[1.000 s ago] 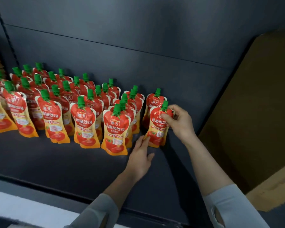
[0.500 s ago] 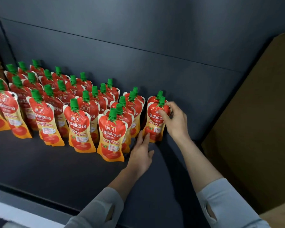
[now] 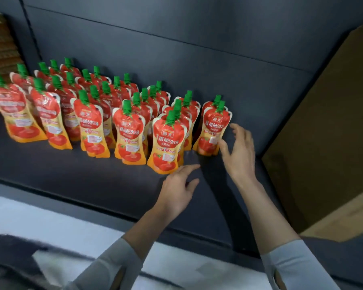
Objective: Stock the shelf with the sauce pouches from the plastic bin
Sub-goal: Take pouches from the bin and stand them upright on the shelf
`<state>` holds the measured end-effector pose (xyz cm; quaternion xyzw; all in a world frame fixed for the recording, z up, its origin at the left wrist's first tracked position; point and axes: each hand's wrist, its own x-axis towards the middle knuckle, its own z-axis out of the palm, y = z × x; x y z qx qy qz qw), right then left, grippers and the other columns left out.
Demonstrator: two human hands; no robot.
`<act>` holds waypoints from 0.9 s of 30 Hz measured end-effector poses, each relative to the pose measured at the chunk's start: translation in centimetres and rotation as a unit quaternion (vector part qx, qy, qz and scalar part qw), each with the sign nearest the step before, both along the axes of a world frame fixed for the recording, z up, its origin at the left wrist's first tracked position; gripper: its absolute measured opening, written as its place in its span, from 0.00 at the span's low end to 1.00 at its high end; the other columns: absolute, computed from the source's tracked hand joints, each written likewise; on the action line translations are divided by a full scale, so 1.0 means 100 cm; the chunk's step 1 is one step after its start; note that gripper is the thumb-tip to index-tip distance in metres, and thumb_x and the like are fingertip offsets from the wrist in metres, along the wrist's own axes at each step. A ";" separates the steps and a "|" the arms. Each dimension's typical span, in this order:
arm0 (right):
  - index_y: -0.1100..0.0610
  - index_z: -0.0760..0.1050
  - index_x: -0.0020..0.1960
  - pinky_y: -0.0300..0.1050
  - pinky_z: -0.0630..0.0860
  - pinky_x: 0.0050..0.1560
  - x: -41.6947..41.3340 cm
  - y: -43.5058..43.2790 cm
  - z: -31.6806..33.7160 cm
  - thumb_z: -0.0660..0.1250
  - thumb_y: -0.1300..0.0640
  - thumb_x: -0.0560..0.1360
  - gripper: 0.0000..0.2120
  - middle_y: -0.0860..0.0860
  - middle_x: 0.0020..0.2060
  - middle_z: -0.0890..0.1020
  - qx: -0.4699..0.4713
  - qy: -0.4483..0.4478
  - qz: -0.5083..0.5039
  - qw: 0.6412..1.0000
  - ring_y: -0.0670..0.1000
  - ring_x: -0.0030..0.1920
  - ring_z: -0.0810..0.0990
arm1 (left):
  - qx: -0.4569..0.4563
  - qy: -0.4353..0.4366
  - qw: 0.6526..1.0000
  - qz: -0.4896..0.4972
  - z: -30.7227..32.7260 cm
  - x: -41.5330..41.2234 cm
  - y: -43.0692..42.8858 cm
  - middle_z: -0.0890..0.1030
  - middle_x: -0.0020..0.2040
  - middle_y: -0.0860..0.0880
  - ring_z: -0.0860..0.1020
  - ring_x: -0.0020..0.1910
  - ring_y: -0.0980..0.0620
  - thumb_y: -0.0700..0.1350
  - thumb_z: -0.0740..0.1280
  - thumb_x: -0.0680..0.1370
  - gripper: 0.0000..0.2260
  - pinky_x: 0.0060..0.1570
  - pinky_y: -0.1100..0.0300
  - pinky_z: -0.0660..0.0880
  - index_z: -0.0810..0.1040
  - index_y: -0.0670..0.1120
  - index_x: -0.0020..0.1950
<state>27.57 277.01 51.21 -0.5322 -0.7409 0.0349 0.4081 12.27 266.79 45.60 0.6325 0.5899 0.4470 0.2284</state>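
Mostly the sauce pouches standing in rows on the shelf hide one another, the back ones showing only green caps; the leftmost are blurred. The right hand, fingers spread and holding nothing, is just beside the rightmost pouch, thumb at its lower edge. The left hand, relaxed and empty, lies near the front pouch.

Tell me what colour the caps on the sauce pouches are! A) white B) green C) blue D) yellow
B: every sauce pouch standing on the shelf has a green cap on top.
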 end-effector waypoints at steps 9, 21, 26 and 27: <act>0.56 0.75 0.63 0.45 0.74 0.49 -0.090 -0.154 -0.067 0.64 0.55 0.81 0.12 0.51 0.52 0.78 -0.017 0.030 0.105 0.994 0.49 0.48 0.78 | 0.016 -0.093 0.990 0.102 -0.026 -0.113 -0.144 0.82 0.55 0.56 0.79 0.54 0.63 0.40 0.66 0.79 0.13 0.56 0.62 0.76 0.78 0.52 0.62; 0.54 0.78 0.59 0.47 0.78 0.50 -0.275 -0.334 -0.201 0.58 0.51 0.82 0.13 0.47 0.52 0.80 -0.179 -0.052 0.362 0.914 0.50 0.52 0.78 | -0.149 -0.142 0.903 0.377 -0.150 -0.255 -0.375 0.83 0.52 0.55 0.81 0.48 0.61 0.39 0.67 0.78 0.10 0.48 0.63 0.78 0.80 0.50 0.57; 0.52 0.75 0.62 0.47 0.78 0.54 -0.330 -0.368 -0.282 0.61 0.53 0.81 0.11 0.48 0.54 0.80 -0.339 -0.189 0.444 0.808 0.50 0.53 0.80 | -0.220 -0.243 0.809 0.487 -0.229 -0.265 -0.443 0.82 0.54 0.51 0.81 0.52 0.54 0.35 0.68 0.76 0.15 0.55 0.51 0.78 0.78 0.50 0.59; 0.49 0.74 0.63 0.47 0.77 0.55 -0.343 -0.371 -0.297 0.60 0.51 0.81 0.12 0.48 0.55 0.80 -0.358 -0.228 0.453 0.784 0.50 0.55 0.80 | -0.233 -0.265 0.788 0.505 -0.243 -0.264 -0.452 0.81 0.56 0.50 0.80 0.53 0.53 0.35 0.68 0.76 0.16 0.56 0.51 0.78 0.77 0.49 0.61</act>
